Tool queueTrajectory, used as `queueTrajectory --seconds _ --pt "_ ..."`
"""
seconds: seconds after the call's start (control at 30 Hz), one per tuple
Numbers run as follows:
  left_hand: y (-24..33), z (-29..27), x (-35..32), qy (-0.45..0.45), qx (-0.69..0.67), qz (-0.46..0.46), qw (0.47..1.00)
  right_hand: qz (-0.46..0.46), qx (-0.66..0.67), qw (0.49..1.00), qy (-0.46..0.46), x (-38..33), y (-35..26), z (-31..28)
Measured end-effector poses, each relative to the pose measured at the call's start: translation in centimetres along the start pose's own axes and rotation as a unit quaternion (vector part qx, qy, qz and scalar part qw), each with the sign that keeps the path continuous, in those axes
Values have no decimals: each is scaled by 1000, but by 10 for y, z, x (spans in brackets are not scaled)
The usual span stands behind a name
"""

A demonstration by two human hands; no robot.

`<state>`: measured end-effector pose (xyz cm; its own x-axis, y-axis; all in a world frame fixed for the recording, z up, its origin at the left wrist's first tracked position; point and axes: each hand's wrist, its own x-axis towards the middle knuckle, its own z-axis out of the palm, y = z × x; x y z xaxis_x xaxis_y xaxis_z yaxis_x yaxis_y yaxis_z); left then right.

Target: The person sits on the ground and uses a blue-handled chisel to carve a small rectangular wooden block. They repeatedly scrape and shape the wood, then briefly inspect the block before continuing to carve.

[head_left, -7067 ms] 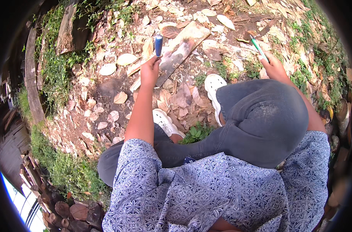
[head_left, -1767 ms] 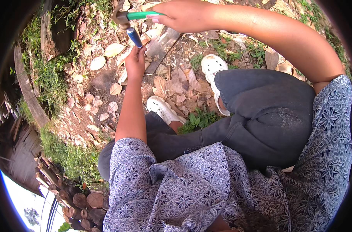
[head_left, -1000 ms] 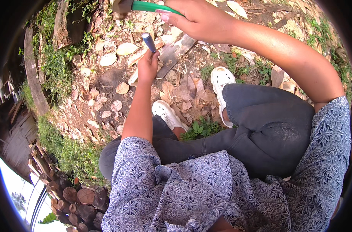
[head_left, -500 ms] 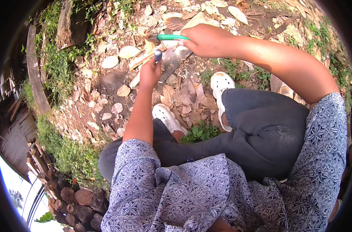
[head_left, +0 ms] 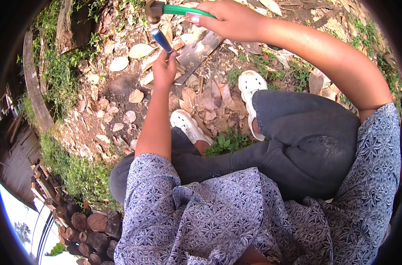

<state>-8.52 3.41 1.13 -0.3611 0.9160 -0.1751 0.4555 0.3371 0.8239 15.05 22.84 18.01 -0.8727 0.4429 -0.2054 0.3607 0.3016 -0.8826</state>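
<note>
- Two hands busy at top of frame: right hand (head_left: pixel 234 20) has its fingers wrapped tight on a green-handled hammer (head_left: pixel 174 9), head raised at the upper edge.
- Left hand (head_left: pixel 164 68) pinches a blue-handled chisel (head_left: pixel 161 39), fingers closed round its lower part; handle end tilts up-left, just below the hammer head.
- Step, as I read it: hammer up, between blows on the chisel.
- Next move calls for a straight drop onto the handle end; the left hand must hold the angle steady, fingers clear of the strike.
- Chisel: short, dark blue handle, rounded cap; tip hidden behind the hand, so contact with the work can't be told.
- Wood slab (head_left: pixel 196 51) lies just right of the left hand, flat on leaf litter, grey and weathered.
- White shoes (head_left: pixel 249 86) sit mid-frame, below the slab.
</note>
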Motion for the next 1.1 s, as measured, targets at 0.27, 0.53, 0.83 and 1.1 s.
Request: queueTrajectory --seconds 0.27,0.53,0.83,1.1 --pt "-5 6 -7 0 -43 -4 999 -140 26 982 126 14 29 38" --pt "5 3 -30 -31 -5 7 999 -67 -28 996 58 45 -1 77" --pt "9 5 -41 -10 0 9 1000 -68 -27 996 49 67 7 86" --pt "0 -41 -33 -72 174 142 972 -59 -73 992 84 62 20 79"
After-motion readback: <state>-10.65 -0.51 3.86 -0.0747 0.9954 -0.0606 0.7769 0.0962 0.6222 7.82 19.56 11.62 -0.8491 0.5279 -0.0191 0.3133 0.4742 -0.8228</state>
